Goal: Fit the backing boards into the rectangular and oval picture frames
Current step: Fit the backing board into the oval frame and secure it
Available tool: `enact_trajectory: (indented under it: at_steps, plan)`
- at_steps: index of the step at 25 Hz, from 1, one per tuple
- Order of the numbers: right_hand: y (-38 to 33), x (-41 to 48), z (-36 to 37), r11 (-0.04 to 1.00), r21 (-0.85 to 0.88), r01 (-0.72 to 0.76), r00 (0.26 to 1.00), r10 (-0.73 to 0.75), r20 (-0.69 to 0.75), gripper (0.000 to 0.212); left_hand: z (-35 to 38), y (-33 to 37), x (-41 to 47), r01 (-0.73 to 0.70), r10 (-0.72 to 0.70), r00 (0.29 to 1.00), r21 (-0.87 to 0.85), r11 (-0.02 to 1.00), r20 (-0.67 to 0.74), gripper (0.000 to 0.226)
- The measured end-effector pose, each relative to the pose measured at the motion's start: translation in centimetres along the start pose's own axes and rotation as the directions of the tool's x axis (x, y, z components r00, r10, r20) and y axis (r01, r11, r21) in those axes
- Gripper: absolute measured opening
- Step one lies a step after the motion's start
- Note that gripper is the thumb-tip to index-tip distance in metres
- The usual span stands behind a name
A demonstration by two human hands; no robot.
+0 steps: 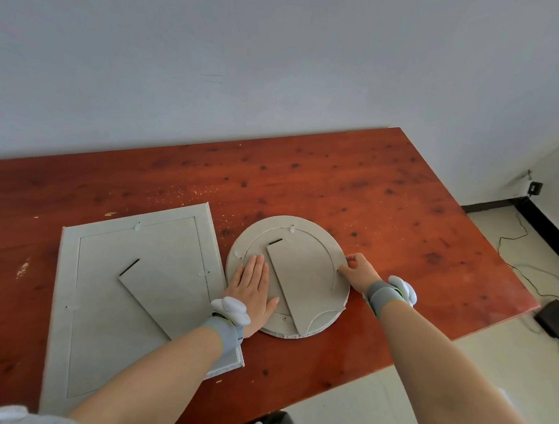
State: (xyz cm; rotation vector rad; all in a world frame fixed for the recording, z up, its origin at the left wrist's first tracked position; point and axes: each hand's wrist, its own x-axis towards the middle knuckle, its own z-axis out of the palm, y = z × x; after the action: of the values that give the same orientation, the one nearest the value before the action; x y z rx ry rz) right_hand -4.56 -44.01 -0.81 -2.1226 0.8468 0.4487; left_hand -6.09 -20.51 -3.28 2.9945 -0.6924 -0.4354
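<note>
Head view: at centre, the oval frame lies face down on the tabletop, left hand flat, fingers together, on its backing board. Right hand pinches the frame's right edge; rectangular frame lies lower left.

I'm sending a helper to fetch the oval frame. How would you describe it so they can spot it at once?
On the reddish wooden table two grey frames lie face down, side by side. The oval frame is the smaller, rounded one on the right, with the left hand flat on its back and the right hand at its right edge. The rectangular frame beside it has straight sides and corners.
</note>
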Motion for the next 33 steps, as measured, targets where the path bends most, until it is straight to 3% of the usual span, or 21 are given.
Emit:
enact_trajectory:
  at_steps: [3, 11, 14, 17, 18, 21, 23, 26, 29, 31, 33]
  plan:
    - [-0.1, 0.3, 0.1, 0.999, -0.039, -0.003, 1.0, 0.003, 0.018, 0.043, 0.0, 0.0, 0.0, 0.003, -0.003, 1.0, -0.008, 1.0, -0.028, 0.074]
    - [-0.3, 0.3, 0.0, 0.995, -0.101, -0.015, 0.999, 0.019, 0.041, 0.052, -0.5, 0.1, 0.1, -0.01, 0.009, 0.998, 0.005, 1.0, 0.069, 0.07]
    - [-0.8, -0.9, 0.4, 0.966, -0.258, -0.006, 0.999, 0.014, 0.03, 0.054, -1.0, -0.4, -0.1, -0.051, 0.049, 0.996, 0.034, 0.998, 0.074, 0.072]
    - [-1.1, -3.0, 1.6, 0.815, -0.558, 0.155, 0.962, -0.252, -0.101, 0.054, -0.8, -1.7, -0.5, -0.127, 0.125, 0.991, 0.042, 0.991, 0.041, 0.069]
    - [-1.3, -3.9, 2.3, 0.762, -0.606, 0.229, 0.932, -0.352, -0.09, 0.055, -0.6, -2.2, -0.9, -0.175, 0.177, 0.984, 0.063, 0.983, -0.031, 0.062]
    - [-1.5, -6.3, 4.7, 0.608, -0.623, 0.492, 0.818, -0.567, 0.094, 0.069, 0.3, -3.1, -2.1, -0.348, 0.352, 0.935, 0.085, 0.934, -0.038, 0.048]
    - [-1.1, -6.5, 6.1, 0.563, -0.586, 0.583, 0.752, -0.646, 0.128, 0.07, 0.4, -3.6, -2.5, -0.454, 0.46, 0.887, 0.095, 0.886, -0.051, 0.04]
    - [-1.2, -7.0, 6.0, 0.561, -0.631, 0.536, 0.826, -0.502, 0.256, 0.089, 0.1, -3.9, -2.5, -0.493, 0.498, 0.864, 0.077, 0.867, -0.072, 0.04]
    - [-0.6, -7.4, 5.7, 0.576, -0.668, 0.471, 0.87, -0.428, 0.245, 0.085, 0.5, -3.8, -2.5, -0.479, 0.484, 0.872, 0.075, 0.874, -0.07, 0.04]
    - [-0.5, -7.9, 5.5, 0.662, -0.615, 0.428, 0.893, -0.416, 0.174, 0.08, 0.0, -3.6, -2.3, -0.473, 0.476, 0.875, 0.046, 0.88, -0.089, 0.038]
    - [-1.8, -8.1, 4.7, 0.814, -0.472, 0.339, 0.935, -0.348, 0.072, 0.068, -0.6, -3.1, -1.9, -0.454, 0.451, 0.88, 0.019, 0.891, -0.151, 0.035]
